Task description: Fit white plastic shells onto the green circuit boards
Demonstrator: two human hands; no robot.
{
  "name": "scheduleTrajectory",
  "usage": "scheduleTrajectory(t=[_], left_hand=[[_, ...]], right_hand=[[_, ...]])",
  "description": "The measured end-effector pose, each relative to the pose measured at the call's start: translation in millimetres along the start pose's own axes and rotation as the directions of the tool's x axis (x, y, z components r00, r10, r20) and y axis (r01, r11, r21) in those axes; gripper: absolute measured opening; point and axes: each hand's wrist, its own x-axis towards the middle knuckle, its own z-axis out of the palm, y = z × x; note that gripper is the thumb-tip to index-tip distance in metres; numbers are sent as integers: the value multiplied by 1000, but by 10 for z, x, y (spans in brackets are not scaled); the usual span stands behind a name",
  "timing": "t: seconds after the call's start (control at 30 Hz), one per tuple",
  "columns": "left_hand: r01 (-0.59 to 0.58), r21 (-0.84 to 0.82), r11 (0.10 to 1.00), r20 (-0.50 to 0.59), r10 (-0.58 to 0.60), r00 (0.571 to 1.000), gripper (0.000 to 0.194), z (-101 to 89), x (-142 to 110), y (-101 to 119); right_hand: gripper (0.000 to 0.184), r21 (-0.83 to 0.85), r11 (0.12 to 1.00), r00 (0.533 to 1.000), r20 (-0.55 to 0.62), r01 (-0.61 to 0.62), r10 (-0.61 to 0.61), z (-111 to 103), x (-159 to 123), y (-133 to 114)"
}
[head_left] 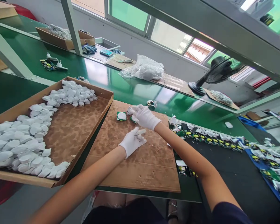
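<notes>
My left hand [132,143], in a white glove, is closed on a small white oval pad [140,132] that shows between thumb and fingers above the cardboard sheet. Just beyond it, my right hand [146,117], also gloved, bends its fingers down over a small green circuit board [133,119], which they partly hide. A whitish block [130,110] stands by those fingertips; whether it is joined to the board I cannot tell. To the left, another green circuit board [121,116] lies flat on the cardboard sheet [140,174] with a white round pad on top.
At left, a shallow cardboard box [84,141] holds many white pads. Circuit boards [210,141] line the black mat [214,168] at right. Behind my hands lies a small assembly [152,104]. Farther back are a plastic bag [147,67], a fan [214,73] and a metal shelf post [71,26].
</notes>
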Motion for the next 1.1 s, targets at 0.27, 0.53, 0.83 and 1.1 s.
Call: scheduleTrajectory(t=[0.27, 0.53, 0.83, 1.1], left_hand=[[160, 84, 984, 10, -161, 987, 63, -28, 32, 258], [85, -126, 988, 172, -63, 983, 59, -59, 74, 311], [101, -113, 988, 231, -73, 970, 19, -39, 124, 247], [50, 32, 998, 379, -58, 924, 29, -47, 80, 208]], right_hand=[[48, 85, 994, 991, 113, 64, -73, 53, 0, -67], [37, 233, 964, 984, -88, -130, 155, -207, -110, -194], [41, 371, 928, 986, -142, -26, 84, -846, -312, -176], [64, 288, 958, 998, -57, -2, 19, -564, 1730, -618]])
